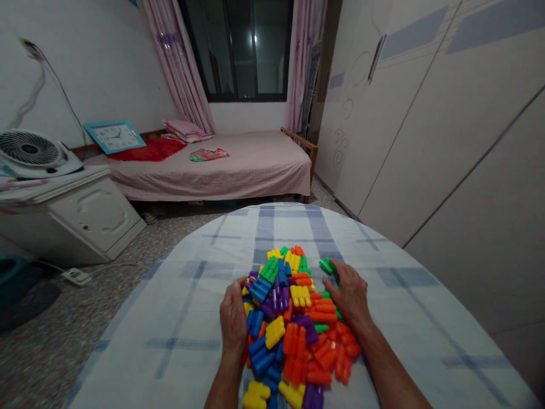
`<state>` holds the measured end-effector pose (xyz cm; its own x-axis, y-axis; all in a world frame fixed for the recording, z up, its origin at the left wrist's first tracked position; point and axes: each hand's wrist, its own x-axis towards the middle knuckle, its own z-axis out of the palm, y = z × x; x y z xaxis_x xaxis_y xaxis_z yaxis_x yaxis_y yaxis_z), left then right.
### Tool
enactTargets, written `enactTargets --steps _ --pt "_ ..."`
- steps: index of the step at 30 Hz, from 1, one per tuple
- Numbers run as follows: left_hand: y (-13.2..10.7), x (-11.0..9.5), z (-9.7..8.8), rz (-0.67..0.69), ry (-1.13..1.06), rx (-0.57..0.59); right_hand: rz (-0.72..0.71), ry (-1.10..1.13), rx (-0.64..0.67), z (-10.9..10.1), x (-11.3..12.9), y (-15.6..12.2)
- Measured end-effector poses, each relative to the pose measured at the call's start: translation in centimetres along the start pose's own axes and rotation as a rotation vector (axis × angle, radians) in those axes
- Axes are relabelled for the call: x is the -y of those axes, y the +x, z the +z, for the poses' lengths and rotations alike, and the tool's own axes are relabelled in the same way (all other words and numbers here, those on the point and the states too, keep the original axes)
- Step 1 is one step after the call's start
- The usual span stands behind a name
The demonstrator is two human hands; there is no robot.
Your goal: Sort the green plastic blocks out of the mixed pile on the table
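A heap of plastic building blocks (300,345) in red-orange, blue, yellow, purple and green lies on the table between my hands. My left hand (233,318) rests cupped along the heap's left side, fingers against the blocks and partly hidden by its back. On the right, my right hand (349,289) reaches past the heap's edge with thumb and forefinger apart. Its fingertips touch or nearly touch a loose green block (326,265), which lies a little apart from the others. Several orange blocks (340,352) sit beside my right wrist.
A blue-and-white checked cloth covers the round table (191,307). Beyond it stand a pink-covered bed (255,165) and a window (242,51). A white cabinet (93,213) carrying a fan (32,150) is at left; a tall wardrobe (404,125) lines the right.
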<state>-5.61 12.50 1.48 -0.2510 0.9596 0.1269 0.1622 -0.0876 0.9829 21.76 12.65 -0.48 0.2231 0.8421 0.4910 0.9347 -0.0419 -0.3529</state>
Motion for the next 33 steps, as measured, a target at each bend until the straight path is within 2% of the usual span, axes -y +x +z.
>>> enactTargets --steps 6,9,13,16,24,27,30,33 --pt "0.0 0.1 0.1 -0.028 -0.023 -0.004 -0.022 0.014 0.019 -0.1 0.0 0.1" --pt "0.1 0.3 0.1 -0.037 -0.031 -0.012 -0.092 0.026 0.009 -0.3 0.2 0.3" --pt "0.1 0.5 0.1 -0.018 -0.033 -0.004 -0.179 0.169 0.111 -0.3 0.4 0.4" --pt "0.1 0.4 0.1 -0.022 -0.025 -0.005 -0.174 0.22 0.126 -0.2 0.4 0.4" --pt "0.1 0.1 0.0 -0.024 0.001 -0.009 -0.178 0.173 0.129 -0.1 0.7 0.4" --pt "0.1 -0.1 0.0 -0.028 -0.006 -0.009 -0.088 0.149 -0.027 -0.7 0.4 0.7" --pt "0.1 -0.2 0.0 -0.017 -0.001 -0.011 0.137 0.025 -0.208 -1.2 -0.6 0.7" --pt "0.0 -0.1 0.1 -0.014 -0.001 -0.012 0.242 -0.062 -0.176 -1.4 -1.5 0.5"
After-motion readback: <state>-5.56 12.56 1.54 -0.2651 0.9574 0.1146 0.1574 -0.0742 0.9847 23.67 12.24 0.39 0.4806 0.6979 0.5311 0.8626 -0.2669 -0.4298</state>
